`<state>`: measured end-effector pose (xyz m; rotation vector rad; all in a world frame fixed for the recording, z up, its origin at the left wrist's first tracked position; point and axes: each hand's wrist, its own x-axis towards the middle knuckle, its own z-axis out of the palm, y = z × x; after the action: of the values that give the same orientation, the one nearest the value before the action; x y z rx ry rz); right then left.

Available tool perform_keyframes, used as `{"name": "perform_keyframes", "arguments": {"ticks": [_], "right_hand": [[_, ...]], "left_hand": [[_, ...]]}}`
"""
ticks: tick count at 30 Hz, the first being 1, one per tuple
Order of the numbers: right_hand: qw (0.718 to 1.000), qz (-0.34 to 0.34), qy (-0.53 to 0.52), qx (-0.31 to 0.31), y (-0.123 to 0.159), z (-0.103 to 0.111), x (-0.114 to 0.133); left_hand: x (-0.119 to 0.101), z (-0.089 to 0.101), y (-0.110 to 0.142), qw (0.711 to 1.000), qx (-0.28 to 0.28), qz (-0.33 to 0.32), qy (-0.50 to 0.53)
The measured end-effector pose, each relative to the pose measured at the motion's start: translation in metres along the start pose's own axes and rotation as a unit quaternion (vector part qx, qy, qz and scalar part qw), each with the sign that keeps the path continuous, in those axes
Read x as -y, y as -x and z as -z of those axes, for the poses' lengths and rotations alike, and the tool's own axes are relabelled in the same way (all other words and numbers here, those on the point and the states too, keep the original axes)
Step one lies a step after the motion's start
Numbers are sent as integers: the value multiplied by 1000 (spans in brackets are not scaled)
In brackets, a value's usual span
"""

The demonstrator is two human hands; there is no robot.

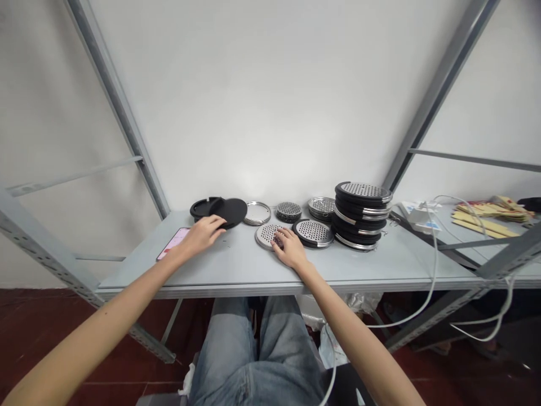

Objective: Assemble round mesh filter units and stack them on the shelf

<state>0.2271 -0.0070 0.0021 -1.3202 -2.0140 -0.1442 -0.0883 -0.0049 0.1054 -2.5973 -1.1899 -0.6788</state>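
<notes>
Currently, left fingers point(215, 221) pinch a black disc point(234, 212) left of the perforated disc point(264, 233), where right fingers point(288, 235) rest loosely spread.

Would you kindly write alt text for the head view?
A person's left hand holds a black disc while the right hand rests on a perforated metal disc on a grey shelf. A tall stack of discs stands right, a phone lies left.

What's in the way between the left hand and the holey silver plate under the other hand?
Nothing visible blocks the path from the left hand, which holds a black disc, to the holey silver plate under the right hand. The smooth silver stack sits farther back, nearer the wall.
</notes>
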Motion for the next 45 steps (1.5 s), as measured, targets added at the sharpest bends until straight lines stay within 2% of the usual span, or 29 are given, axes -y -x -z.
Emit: {"name": "perform_keyframes", "arguments": {"ticks": [5, 9, 14, 19, 23, 27, 31, 34, 36, 40, 42, 45], "right_hand": [[999, 10, -3, 49, 0, -3, -3], [998, -16, -5, 64, 0, -2, -2], [998, -3, -16, 59, 0, -1, 1], [998, 39, -29, 47, -1, 1, 2], [998, 51, -33, 12, 0, 1, 0], [998, 38, -47, -27, 1, 0, -2], [995, 47, -63, -57, 2, 1, -3], [994, 75, -65, -53, 3, 3, -1], [994, 87, -58, -42, 3, 3, 0], [993, 106, -42, -5, 3, 1, 1], [992, 122, -33, 19, 3, -1, 0], [988, 147, -24, 45, 3, -3, 1]], "left_hand": [[-21, -35, 17, 997, 57, -52, 21], [-22, -48, 31, 996, 71, -55, 15], [-12, -43, 44, 995, 83, -44, 21], [1, -31, 56, 987, 128, -33, 88], [8, -24, 62, 980, 161, -33, 114], [6, -29, 58, 976, 167, -38, 131], [-8, -48, 40, 976, 145, -58, 148], [-24, -67, 24, 976, 115, -81, 164], [-34, -79, 14, 977, 76, -82, 180], [-46, -100, -1, 974, -45, 40, 217], [-47, -108, -5, 970, -49, 48, 234], [-45, -114, -7, 975, -7, 24, 223]]}}
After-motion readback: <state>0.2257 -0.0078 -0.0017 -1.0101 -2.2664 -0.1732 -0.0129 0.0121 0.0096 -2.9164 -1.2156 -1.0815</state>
